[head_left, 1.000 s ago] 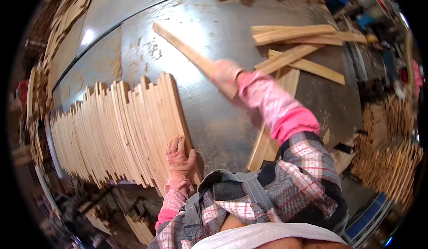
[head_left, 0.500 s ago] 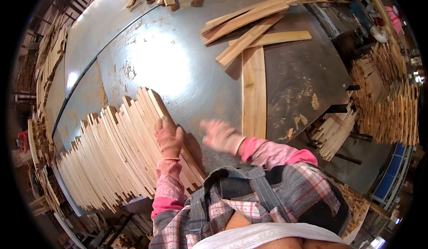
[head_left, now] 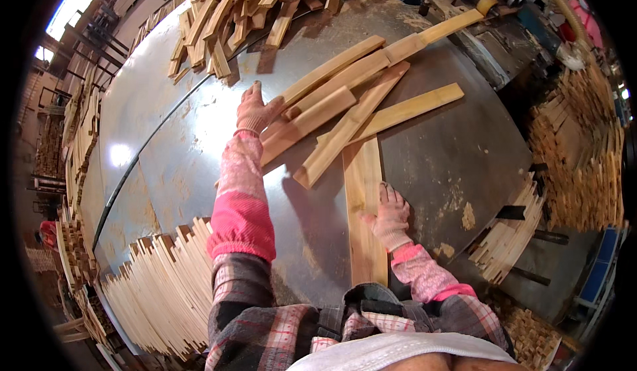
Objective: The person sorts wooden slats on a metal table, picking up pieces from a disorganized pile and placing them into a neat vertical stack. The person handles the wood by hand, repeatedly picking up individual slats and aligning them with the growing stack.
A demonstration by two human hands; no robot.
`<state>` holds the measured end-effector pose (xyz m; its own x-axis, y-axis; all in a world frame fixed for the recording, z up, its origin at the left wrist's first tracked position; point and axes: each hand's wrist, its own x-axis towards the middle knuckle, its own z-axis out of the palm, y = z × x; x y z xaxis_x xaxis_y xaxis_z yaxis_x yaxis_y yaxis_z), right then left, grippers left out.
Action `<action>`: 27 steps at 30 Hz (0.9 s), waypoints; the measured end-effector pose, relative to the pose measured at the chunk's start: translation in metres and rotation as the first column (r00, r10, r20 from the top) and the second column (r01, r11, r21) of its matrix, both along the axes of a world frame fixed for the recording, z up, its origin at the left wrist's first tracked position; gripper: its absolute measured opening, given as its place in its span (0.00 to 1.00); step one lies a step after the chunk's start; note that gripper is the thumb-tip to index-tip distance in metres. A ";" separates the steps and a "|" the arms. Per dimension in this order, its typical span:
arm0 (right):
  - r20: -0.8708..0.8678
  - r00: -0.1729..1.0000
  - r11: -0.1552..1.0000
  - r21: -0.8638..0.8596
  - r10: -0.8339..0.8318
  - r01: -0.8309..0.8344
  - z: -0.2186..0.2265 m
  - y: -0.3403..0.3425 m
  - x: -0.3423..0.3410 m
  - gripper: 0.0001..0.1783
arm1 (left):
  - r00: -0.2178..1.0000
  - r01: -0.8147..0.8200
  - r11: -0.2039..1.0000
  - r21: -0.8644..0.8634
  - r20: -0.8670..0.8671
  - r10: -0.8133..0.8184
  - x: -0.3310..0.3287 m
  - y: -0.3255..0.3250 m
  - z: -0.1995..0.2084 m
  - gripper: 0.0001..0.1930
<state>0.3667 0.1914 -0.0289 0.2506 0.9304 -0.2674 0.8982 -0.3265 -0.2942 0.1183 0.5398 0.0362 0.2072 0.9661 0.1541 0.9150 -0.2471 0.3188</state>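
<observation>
My left hand (head_left: 255,111), in a light knit glove with bare fingertips, reaches far across the metal table with fingers stretched out. Its thumb side meets the left ends of several loose wooden slats (head_left: 345,72); whether it presses on them I cannot tell. Closer to me, a shorter slat (head_left: 308,124) runs beside my left wrist, and another slat (head_left: 355,125) slants over the pile. My right hand (head_left: 390,222), gloved alike, rests with fingers apart on the right edge of pale boards (head_left: 365,218) lying lengthwise before me. A yellowish slat (head_left: 411,111) crosses their far end.
A tight row of pale strips (head_left: 162,291) covers the table's near left. Wood pieces (head_left: 232,12) are heaped at the far side. A machine with a roller (head_left: 486,4) stands far right. Stacked strips (head_left: 577,152) and a small rack of slats (head_left: 507,231) sit off the right edge.
My left hand has gone from the row of strips forward to the slat pile. My right hand has moved right onto the boards. Several slats in the pile lie nearer and farther left.
</observation>
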 end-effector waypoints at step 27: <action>-0.888 -0.028 0.796 -0.424 -0.458 0.433 -0.007 -0.015 -0.027 0.22 | -0.405 0.286 0.523 -0.803 0.394 0.825 -0.071 -0.453 -0.058 0.27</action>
<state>0.3399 0.1763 -0.0360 0.1550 0.7314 -0.6641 -0.4315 -0.5545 -0.7115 0.0469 0.0870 -0.0219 0.0583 0.6439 -0.7629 -0.7183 0.5578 0.4159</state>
